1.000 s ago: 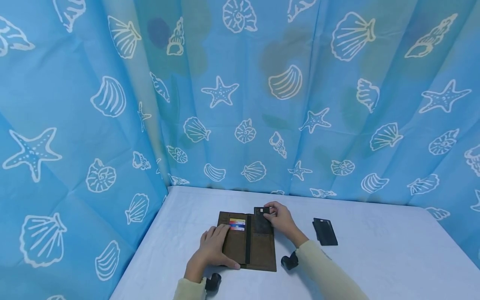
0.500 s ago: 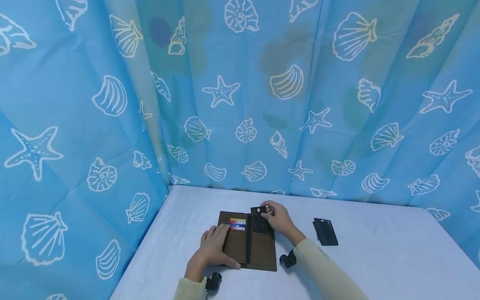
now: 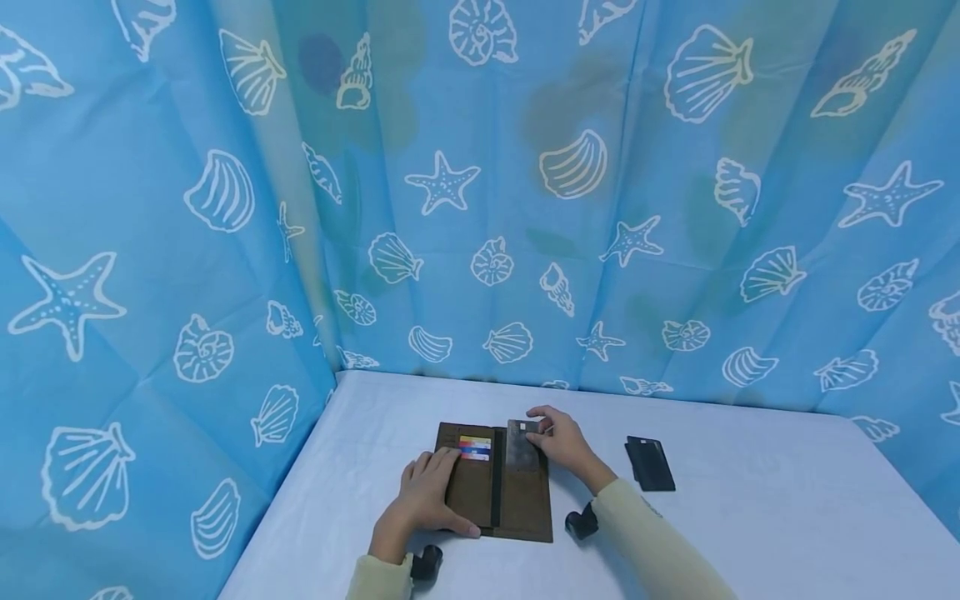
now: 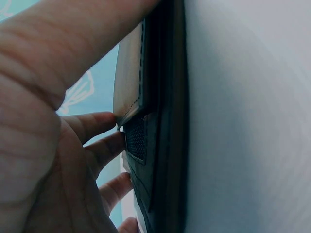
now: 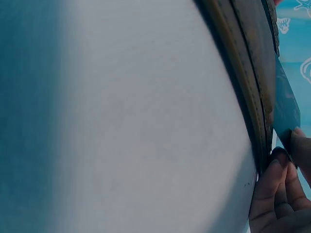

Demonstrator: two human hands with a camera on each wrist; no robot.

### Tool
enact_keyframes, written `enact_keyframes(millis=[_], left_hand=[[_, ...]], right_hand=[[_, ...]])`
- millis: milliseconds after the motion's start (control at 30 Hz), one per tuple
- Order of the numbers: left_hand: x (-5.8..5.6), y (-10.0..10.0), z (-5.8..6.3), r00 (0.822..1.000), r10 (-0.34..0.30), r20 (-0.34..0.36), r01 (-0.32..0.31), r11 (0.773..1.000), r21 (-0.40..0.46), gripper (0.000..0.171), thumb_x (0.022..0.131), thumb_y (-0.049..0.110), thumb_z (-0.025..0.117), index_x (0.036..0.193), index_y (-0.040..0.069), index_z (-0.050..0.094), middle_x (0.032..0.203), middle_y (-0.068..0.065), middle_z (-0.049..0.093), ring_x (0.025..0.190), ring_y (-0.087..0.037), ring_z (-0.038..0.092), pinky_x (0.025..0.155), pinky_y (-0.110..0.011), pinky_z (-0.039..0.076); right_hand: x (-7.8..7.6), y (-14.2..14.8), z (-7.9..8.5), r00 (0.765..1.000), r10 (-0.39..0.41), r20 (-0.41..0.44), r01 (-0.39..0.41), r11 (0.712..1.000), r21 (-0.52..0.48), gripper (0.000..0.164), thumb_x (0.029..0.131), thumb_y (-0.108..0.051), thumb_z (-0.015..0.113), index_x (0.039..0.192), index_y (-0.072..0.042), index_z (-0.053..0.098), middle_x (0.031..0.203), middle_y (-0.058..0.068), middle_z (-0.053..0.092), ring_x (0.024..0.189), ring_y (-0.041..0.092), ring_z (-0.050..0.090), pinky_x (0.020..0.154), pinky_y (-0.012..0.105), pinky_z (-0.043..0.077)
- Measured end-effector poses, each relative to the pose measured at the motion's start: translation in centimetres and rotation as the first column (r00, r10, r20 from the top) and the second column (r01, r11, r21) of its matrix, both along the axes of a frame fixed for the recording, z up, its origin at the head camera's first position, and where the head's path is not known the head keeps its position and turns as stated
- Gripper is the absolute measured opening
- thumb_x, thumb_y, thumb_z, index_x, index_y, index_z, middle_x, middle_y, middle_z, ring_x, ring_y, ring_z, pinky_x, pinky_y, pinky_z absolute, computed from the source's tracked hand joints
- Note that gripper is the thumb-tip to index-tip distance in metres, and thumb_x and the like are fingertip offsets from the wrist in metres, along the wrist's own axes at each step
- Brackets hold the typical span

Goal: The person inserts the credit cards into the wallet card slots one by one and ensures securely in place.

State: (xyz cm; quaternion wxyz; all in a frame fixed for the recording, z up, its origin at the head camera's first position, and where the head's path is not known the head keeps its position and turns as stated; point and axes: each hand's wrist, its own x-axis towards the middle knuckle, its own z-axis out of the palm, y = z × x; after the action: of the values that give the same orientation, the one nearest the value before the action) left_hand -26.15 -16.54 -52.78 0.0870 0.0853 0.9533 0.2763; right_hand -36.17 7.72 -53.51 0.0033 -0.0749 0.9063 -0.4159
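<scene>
Grey card, pinched by right hand, lies left of fingers | long axis along wallet | left hand spread | pocketing unclear

Since half a second ago, the card has been shifted slightly rightward and nearer the person by the right hand. Its face, seen as black in both earlier pictures, is now shown lighter grey.

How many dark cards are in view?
3: one grey rectangular card in the right hand, over the right half of the open brown leather-look wallet; two overlapping black rectangular cards on the white table. More may be hidden.
</scene>
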Motion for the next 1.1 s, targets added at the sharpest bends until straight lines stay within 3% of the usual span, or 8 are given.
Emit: enact_keyframes(millis=[200,500,700,1100], left_hand=[[-0.22,-0.03,-0.36,1.000,0.002,-0.007,-0.002,1.000,-0.002,0.119,0.056,0.055,0.092,0.150,0.011,0.034,0.154,-0.012,0.038,0.138,-0.038,0.030,0.116,-0.069,0.019],[-0.14,-0.03,-0.22,1.000,0.002,-0.001,-0.002,1.000,0.005,0.119,0.057,0.054,0.092,0.151,0.012,0.034,0.155,-0.011,0.037,0.139,-0.038,0.029,0.117,-0.068,0.018],[-0.05,0.02,-0.09,1.000,0.004,0.001,-0.004,1.000,-0.003,0.118,0.057,0.054,0.092,0.150,0.011,0.034,0.154,-0.012,0.037,0.138,-0.038,0.030,0.117,-0.068,0.019],[0.20,0.06,0.23,1.000,-0.002,-0.011,0.002,1.000,-0.001,0.117,0.057,0.052,0.093,0.149,0.010,0.035,0.153,-0.012,0.039,0.137,-0.038,0.031,0.116,-0.068,0.020]], right_hand=[[0.00,0.36,-0.14,0.999,0.024,0.021,-0.024,1.000,0.000,0.025,0.088,-0.006,0.071,0.113,-0.011,0.069,0.087,0.003,0.059,0.078,0.017,0.054,0.066,0.028,0.048],[0.05,0.47,-0.39,0.998,0.034,0.061,-0.037,0.998,0.047,0.022,0.089,-0.007,0.072,0.110,-0.013,0.071,0.100,0.006,0.060,0.089,0.019,0.053,0.077,0.034,0.051],[0.16,0.62,-0.18,0.992,0.085,0.092,-0.092,0.994,0.067,0.021,0.087,-0.006,0.072,0.107,-0.011,0.072,0.095,0.004,0.058,0.085,0.018,0.051,0.073,0.030,0.047],[0.67,1.04,0.00,0.974,0.154,0.163,-0.158,0.987,0.011,0.020,0.084,-0.003,0.075,0.102,-0.010,0.071,0.086,0.003,0.058,0.079,0.018,0.051,0.068,0.028,0.046]])
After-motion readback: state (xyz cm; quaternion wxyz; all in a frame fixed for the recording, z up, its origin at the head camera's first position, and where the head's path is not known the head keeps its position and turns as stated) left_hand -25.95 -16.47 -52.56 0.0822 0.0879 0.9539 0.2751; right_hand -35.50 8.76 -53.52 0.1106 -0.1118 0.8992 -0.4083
